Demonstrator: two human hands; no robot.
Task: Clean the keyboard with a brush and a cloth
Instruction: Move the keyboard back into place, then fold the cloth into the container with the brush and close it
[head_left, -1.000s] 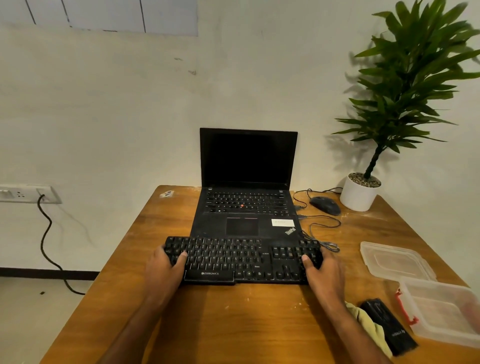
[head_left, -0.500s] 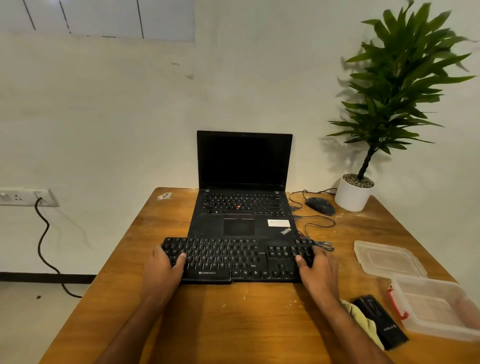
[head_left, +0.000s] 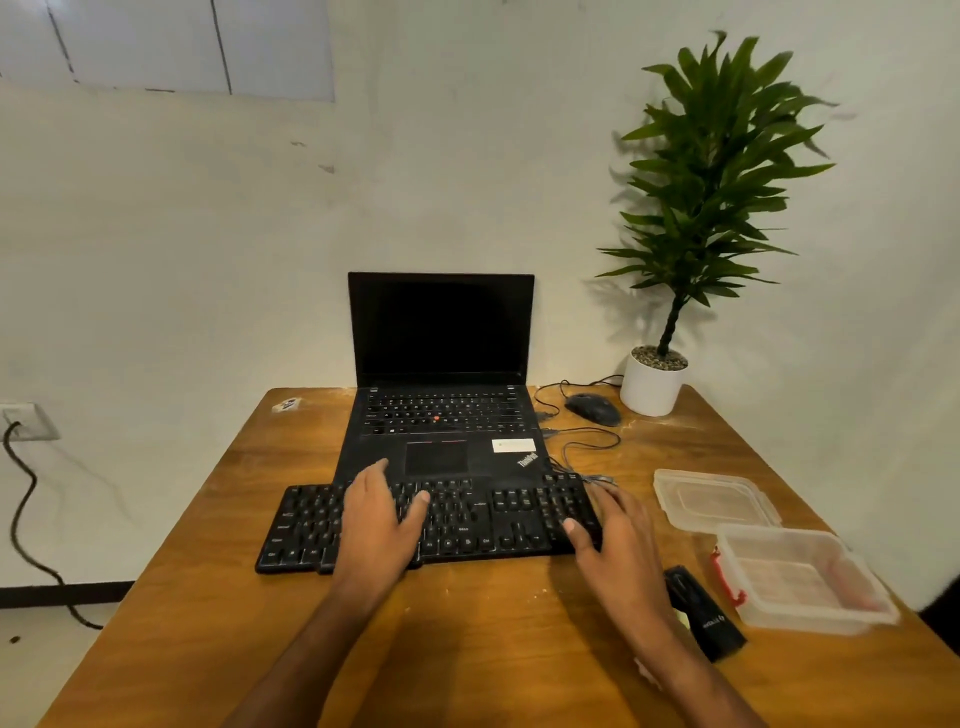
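A black keyboard (head_left: 467, 525) lies flat on the wooden surface (head_left: 467, 634), just in front of an open black laptop (head_left: 441, 364) with a dark screen. The back edge of the keyboard touches the front edge of the laptop.

The left hand (head_left: 376, 525) lies flat on top of the keys, near the middle of the keyboard. Its fingers are straight and spread out, and they hold nothing. The fingertips reach up to the front of the laptop. The right hand (head_left: 618, 540) holds the right end of the keyboard. Its thumb presses down on the keys there, and its fingers curl round the right edge.

To the right of the right hand, a black box-like thing (head_left: 704, 613) lies on the surface. I cannot tell what it is. Next to it stands a clear plastic box (head_left: 800, 582), with its clear lid (head_left: 714, 499) lying flat just behind it. A black mouse (head_left: 593, 409) with a thin wire sits beside the laptop, near a white pot (head_left: 652, 387) with a green plant (head_left: 711, 171) in it.
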